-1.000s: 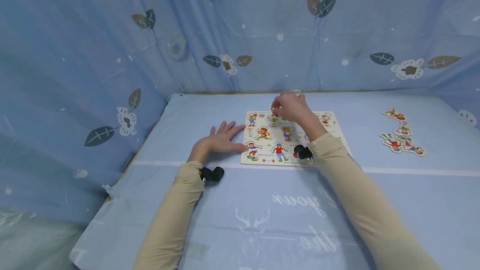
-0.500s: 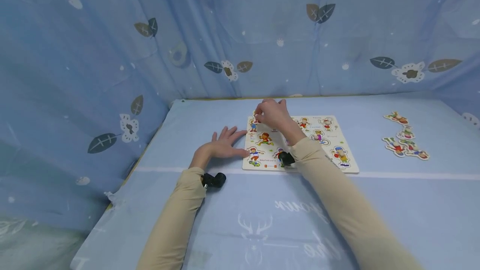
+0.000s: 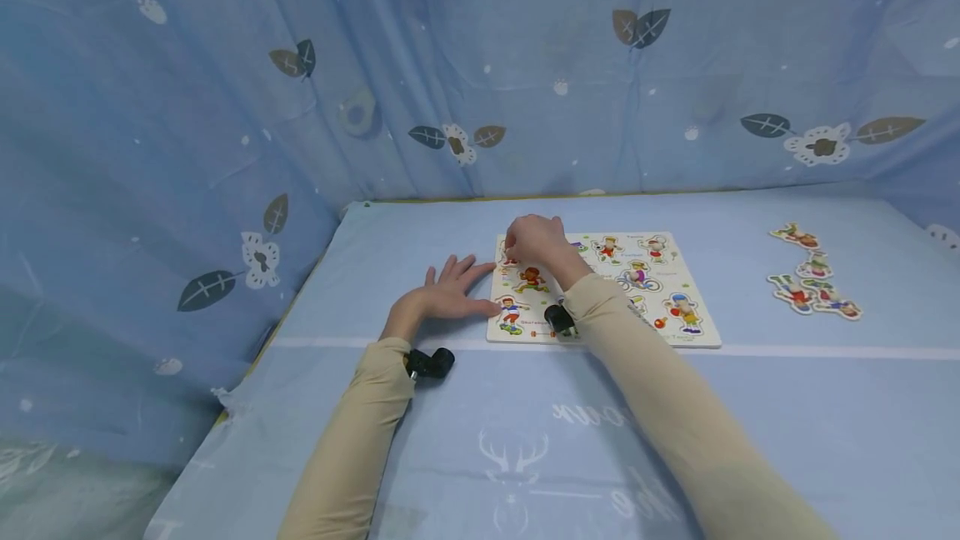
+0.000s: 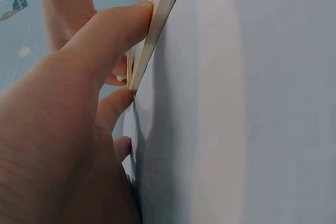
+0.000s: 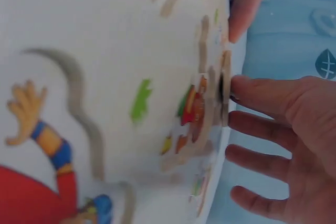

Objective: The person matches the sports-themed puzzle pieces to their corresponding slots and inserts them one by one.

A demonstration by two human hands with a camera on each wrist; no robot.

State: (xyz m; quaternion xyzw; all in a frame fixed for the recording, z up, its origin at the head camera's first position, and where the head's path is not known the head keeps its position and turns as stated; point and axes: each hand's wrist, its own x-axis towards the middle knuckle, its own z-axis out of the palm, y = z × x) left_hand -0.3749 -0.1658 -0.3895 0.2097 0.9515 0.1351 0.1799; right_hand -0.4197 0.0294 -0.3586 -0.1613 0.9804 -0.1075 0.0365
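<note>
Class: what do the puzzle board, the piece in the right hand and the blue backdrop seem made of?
Puzzle board: probably wood, smooth printed face; its bare edge looks pale and layered.
Held piece: likely wood too, its edge tan and thin; finish unclear.
Backdrop: apparently printed fabric, fairly matt; it hangs in folds.

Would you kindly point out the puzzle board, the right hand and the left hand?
Puzzle board [image 3: 652,304]: head view, a bare patch in its right half.
Right hand [image 3: 537,240]: head view, the back of the hand.
Left hand [image 3: 442,298]: head view, the back of the hand.
</note>
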